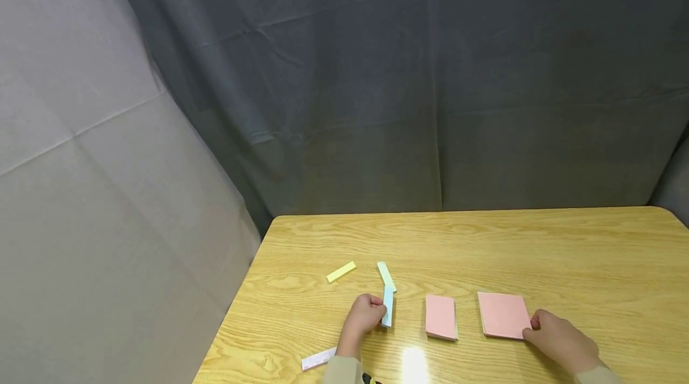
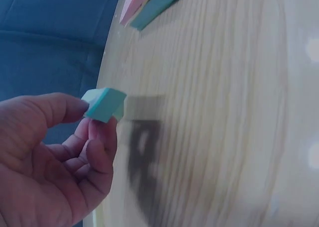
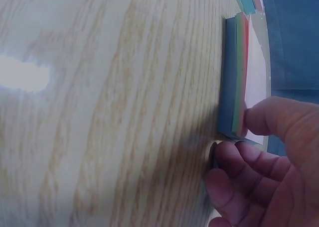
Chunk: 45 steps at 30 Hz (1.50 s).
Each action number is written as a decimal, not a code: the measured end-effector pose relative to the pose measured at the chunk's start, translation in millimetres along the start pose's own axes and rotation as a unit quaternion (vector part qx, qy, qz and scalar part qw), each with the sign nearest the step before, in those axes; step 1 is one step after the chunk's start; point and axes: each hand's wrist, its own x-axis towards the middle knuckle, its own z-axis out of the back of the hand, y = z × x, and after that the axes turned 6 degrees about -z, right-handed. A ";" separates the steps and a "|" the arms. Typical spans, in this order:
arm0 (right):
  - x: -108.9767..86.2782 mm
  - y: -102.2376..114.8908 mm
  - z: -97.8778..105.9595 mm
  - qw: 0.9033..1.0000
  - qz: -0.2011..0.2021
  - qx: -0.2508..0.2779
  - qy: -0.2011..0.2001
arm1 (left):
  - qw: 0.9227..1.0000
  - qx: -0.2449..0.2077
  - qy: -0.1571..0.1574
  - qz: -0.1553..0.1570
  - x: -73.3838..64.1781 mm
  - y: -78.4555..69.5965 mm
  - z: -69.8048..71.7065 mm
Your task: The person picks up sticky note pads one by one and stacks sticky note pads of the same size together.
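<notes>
My left hand (image 1: 363,316) pinches a narrow light-blue sticky note pad (image 1: 388,306) between thumb and fingers. In the left wrist view this blue pad (image 2: 107,103) is held just above the tabletop, its shadow beside it. A pale green strip pad (image 1: 386,275) lies just beyond it. At the right, my right hand (image 1: 562,339) grips the near right corner of a square pink-topped sticky note stack (image 1: 505,315). The right wrist view shows the thumb against the stack's layered edge (image 3: 239,77), blue, green and pink, with the other fingers curled at its corner.
Between the hands lies a smaller pink-topped note stack (image 1: 440,316). A yellow strip pad (image 1: 341,271) is at the back left, and a whitish printed strip (image 1: 319,359) lies beside the left forearm. The wooden table (image 1: 592,252) ends at a dark curtain (image 1: 484,103).
</notes>
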 end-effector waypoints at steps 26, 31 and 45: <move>0.6 -2.4 -2.5 1.000 -0.005 0.000 0.009 | 0.998 0.009 -0.031 0.055 -12.4 -10.8 -22.8; -1.0 -0.3 -0.9 1.000 -0.008 0.001 0.007 | 0.997 0.047 -0.033 0.048 -11.0 -11.2 -22.6; -1.4 -0.9 0.3 1.000 -0.010 -0.001 0.010 | 0.986 0.158 -0.053 0.000 -15.8 -17.4 -24.2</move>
